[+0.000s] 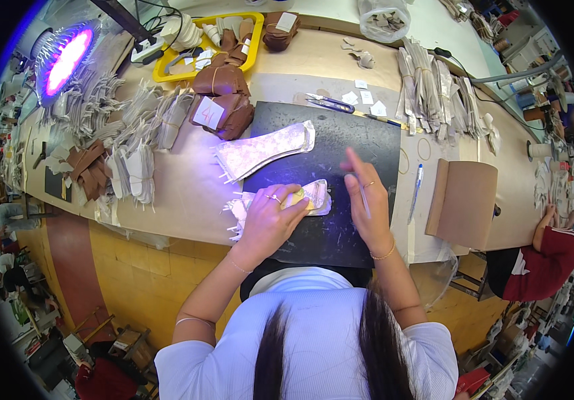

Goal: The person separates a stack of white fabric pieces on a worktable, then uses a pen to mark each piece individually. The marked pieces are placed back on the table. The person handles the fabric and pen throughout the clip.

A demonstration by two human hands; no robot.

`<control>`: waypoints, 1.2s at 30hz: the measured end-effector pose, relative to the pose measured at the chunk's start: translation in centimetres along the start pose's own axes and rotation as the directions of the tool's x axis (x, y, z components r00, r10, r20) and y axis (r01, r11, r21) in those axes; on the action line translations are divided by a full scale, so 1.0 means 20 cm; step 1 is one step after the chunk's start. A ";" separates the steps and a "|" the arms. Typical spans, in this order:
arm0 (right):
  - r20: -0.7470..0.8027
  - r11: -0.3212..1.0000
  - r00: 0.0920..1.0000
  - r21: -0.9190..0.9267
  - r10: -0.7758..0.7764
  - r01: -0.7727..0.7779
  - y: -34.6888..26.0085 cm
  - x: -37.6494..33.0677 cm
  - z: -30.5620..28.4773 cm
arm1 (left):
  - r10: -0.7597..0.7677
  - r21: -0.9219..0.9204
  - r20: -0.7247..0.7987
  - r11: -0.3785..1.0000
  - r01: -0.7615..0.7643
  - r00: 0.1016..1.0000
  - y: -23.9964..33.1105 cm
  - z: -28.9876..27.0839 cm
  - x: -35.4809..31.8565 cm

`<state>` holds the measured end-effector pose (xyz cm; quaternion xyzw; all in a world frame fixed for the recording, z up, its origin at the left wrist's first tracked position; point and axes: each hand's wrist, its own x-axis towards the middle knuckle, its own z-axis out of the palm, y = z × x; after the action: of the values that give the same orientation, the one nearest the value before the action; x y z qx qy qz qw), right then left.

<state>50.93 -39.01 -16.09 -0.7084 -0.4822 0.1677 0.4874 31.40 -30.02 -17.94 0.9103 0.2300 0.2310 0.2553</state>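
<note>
From where I stand, what matters is the short gap at the right end of the nearer pale piece (321,199). It lies flat on the black mat (313,250), close to the tabletop's near edge, with its long axis running left to right and tipping slightly toward the far edge at the right. Its rounded right end lies just to the left of the right hand (371,203), not touching it, with bare mat between. Its frayed left end sticks out past the mat's left edge.

The left hand (270,217) is the nearer one, lying right across the middle of the piece. It is palm down, its forearm coming in from the near edge and its fingers reaching to the right, slightly spread, the tips on a yellowish patch (295,199). I can't tell whether they pinch anything or merely press.

The right hand hovers over the mat's right side, thumb side toward the piece. Its forefinger and thumb stand apart with nothing between them, pointing toward the far edge; the other fingers look half curled and seem to have hold of a thin pale stick (366,204), which lies along the hand.

Beyond the left hand, toward the far edge, a second pale piece (267,153) lies roughly parallel, straddling the mat's left edge, touched by neither hand.
</note>
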 end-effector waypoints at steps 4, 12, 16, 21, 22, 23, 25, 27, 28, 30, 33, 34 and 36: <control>0.090 0.999 0.996 -0.021 -0.026 0.028 -0.02 -0.05 0.02 | 0.021 0.005 0.004 1.000 -0.021 1.000 -0.01 0.01 0.00; 0.098 0.992 0.993 -0.102 -0.064 0.074 -0.03 -0.05 0.06 | 0.009 0.014 -0.035 1.000 -0.009 0.999 0.01 0.02 0.00; 0.191 0.895 0.936 -0.289 -0.294 0.340 -0.06 -0.07 0.06 | 0.006 0.023 -0.026 1.000 -0.006 1.000 0.01 0.02 0.00; 0.319 0.891 0.869 -0.130 -0.378 0.435 -0.10 -0.17 0.01 | -0.007 0.006 -0.017 1.000 0.007 1.000 0.00 0.02 -0.01; 0.275 0.909 0.892 -0.113 -0.358 0.400 -0.09 -0.16 0.00 | -0.017 -0.007 -0.011 1.000 0.017 1.000 0.00 0.01 -0.01; 0.237 0.918 0.916 -0.158 -0.323 0.364 -0.07 -0.13 0.00 | -0.026 -0.015 -0.006 1.000 0.026 1.000 0.00 -0.01 -0.01; 0.149 0.929 0.958 -0.247 -0.244 0.276 -0.03 -0.05 0.02 | -0.103 -0.021 -0.039 0.995 0.102 0.994 -0.01 -0.08 -0.01; 0.232 0.890 0.955 -0.373 -0.185 0.263 0.01 -0.02 0.03 | -0.163 -0.011 -0.093 0.987 0.163 0.982 -0.04 -0.17 -0.02; 0.263 0.870 0.950 -0.414 -0.167 0.268 0.02 -0.02 0.04 | -0.187 0.002 -0.131 0.982 0.189 0.974 -0.07 -0.21 -0.03; 0.306 0.844 0.938 -0.449 -0.163 0.293 0.03 -0.03 0.05 | -0.226 0.027 -0.186 0.972 0.235 0.956 -0.11 -0.28 -0.06; 0.309 0.846 0.928 -0.418 -0.209 0.331 0.04 -0.05 0.06 | -0.278 0.033 -0.230 0.956 0.292 0.933 -0.15 -0.36 -0.10; 0.290 0.857 0.929 -0.393 -0.228 0.333 0.04 -0.05 0.06 | -0.301 0.018 -0.240 0.949 0.315 0.923 -0.16 -0.38 -0.12; 0.272 0.874 0.926 -0.342 -0.260 0.346 0.03 -0.05 0.07 | -0.335 0.001 -0.261 0.938 0.347 0.905 -0.17 -0.39 -0.14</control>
<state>49.80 -39.14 -17.46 -0.6822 -0.6616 0.0677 0.3039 24.06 -26.14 -14.67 0.8241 0.4222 0.2931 0.2381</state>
